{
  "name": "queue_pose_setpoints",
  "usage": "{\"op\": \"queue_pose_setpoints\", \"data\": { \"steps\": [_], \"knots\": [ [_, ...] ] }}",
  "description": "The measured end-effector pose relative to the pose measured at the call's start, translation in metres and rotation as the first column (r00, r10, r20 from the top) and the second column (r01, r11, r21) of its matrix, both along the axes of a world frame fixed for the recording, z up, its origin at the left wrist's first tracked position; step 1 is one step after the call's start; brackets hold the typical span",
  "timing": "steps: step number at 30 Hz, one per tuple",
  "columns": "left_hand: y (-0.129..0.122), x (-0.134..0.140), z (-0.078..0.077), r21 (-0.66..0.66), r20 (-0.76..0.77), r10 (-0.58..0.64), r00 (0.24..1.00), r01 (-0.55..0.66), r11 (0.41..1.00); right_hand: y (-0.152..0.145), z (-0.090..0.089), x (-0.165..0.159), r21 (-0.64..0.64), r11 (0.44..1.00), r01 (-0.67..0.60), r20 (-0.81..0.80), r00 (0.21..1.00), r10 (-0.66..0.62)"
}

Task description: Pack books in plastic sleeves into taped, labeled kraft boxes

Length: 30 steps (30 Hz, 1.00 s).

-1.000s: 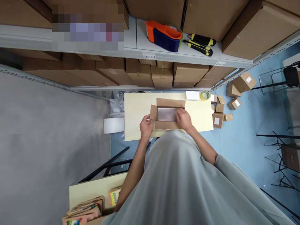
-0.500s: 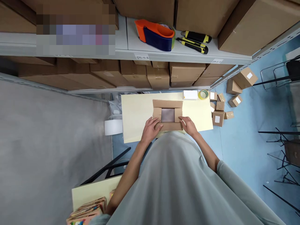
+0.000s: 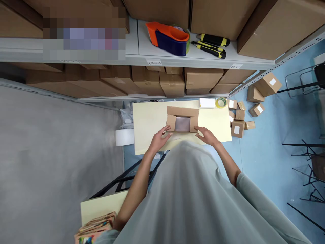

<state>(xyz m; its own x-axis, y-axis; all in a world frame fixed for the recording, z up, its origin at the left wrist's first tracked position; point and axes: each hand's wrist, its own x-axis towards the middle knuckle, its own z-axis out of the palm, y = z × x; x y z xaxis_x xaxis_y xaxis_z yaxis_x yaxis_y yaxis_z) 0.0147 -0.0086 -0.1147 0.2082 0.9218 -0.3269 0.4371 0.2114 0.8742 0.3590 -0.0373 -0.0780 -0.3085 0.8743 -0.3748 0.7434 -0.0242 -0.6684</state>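
A small brown cardboard box (image 3: 182, 111) stands on the pale yellow table in front of me. Its two side flaps lie folded inward and the far flap stands out at the back. Between the side flaps shows a greyish-mauve surface (image 3: 182, 124); I cannot tell what it is. My left hand (image 3: 159, 138) is at the box's near left corner, fingertips touching it, thumb apart from the fingers. At the near right corner, my right hand (image 3: 207, 137) touches the box with its fingertips, thumb and fingers likewise spread. Neither hand grips anything.
On the table (image 3: 149, 125) are a white box (image 3: 207, 103) and a tape roll (image 3: 221, 102). A white roll (image 3: 124, 137) is at its left end. The shelf above holds a tape dispenser (image 3: 169, 39) and utility knives (image 3: 212, 45). Small cartons (image 3: 238, 129) sit to the right.
The near flap, which lay flat toward me, no longer shows that way. My hands have spread from holding the near edge, the left drawing slightly down and left.
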Motion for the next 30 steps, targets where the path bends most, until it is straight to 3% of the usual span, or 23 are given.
{"op": "queue_pose_setpoints", "data": {
  "steps": [3, 5, 9, 16, 26, 30],
  "knots": [
    [0.014, 0.001, -0.006, 0.078, -0.064, 0.109, 0.992, -0.104, 0.991, 0.012, -0.004, -0.007, -0.006, 0.986, 0.167, -0.032, 0.985, -0.167],
    [0.025, 0.004, -0.012, 0.120, -0.141, 0.149, 0.979, -0.133, 0.984, 0.021, -0.008, -0.015, 0.003, 0.961, 0.278, 0.031, 0.960, -0.278],
    [0.047, 0.012, -0.022, 0.096, -0.188, 0.172, 0.967, -0.157, 0.983, 0.042, -0.015, -0.025, 0.002, 0.910, 0.415, 0.128, 0.902, -0.412],
    [0.074, 0.014, -0.025, 0.053, -0.171, 0.039, 0.985, -0.030, 0.998, 0.064, -0.028, -0.017, 0.010, 0.918, 0.396, -0.067, 0.917, -0.394],
    [0.048, 0.011, -0.036, 0.095, -0.077, 0.066, 0.995, -0.058, 0.994, 0.032, -0.034, -0.018, 0.030, 0.854, 0.519, -0.287, 0.823, -0.490],
    [0.046, 0.012, -0.034, 0.123, -0.064, 0.056, 0.996, -0.047, 0.991, 0.017, -0.038, -0.019, 0.059, 0.850, 0.523, -0.274, 0.828, -0.490]
  ]
}}
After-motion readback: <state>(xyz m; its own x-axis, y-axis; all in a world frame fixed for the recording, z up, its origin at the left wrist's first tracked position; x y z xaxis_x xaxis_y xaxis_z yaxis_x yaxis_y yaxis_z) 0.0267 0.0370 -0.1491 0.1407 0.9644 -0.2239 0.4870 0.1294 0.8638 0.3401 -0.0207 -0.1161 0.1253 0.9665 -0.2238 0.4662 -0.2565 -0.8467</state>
